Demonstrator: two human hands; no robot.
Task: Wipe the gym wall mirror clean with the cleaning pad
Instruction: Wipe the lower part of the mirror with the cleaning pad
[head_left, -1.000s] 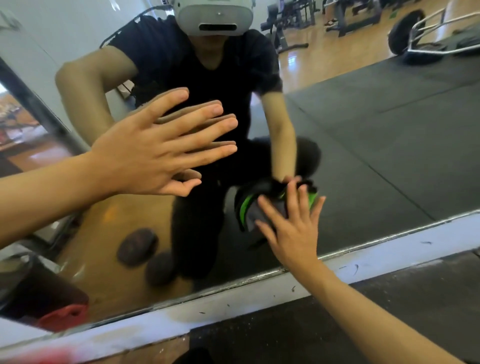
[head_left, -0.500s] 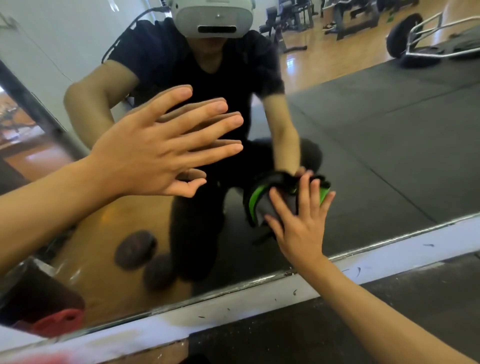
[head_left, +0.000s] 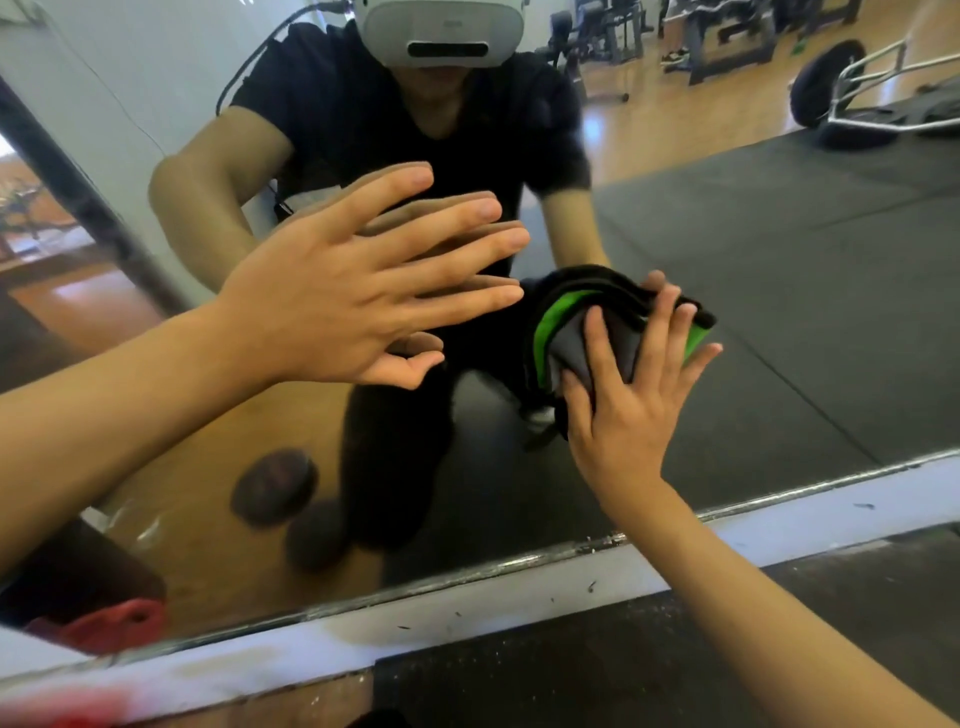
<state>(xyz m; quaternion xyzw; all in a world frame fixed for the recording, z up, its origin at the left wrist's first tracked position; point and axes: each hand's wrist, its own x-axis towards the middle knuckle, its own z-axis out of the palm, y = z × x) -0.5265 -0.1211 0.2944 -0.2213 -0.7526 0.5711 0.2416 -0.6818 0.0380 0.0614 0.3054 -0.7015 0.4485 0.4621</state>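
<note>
A: Item one, right hand (head_left: 631, 395)?
B: Fingers spread straight, palm pressing the cleaning pad (head_left: 576, 332) flat against the mirror (head_left: 779, 322). Not curled round it; it is pinned, not clutched.

A: Pad, location?
B: Under the right palm and fingertips, folded, grey with green and black edging showing above and to the thumb side. Low on the glass, above the mirror's bottom edge (head_left: 467, 582).

A: Left hand (head_left: 337, 296)?
B: Released, fingers straight and fanned, flat on or just off the glass up and to the thumb side of the pad; contact cannot be told. It holds nothing.

A: Change since a second ago?
B: Pad and right hand have slid up and outward, away from the left hand, which kept its place.

A: Meaning?
B: A wiping stroke is in progress, judged mid-task; glass beyond the pad likely awaits passes.
</note>
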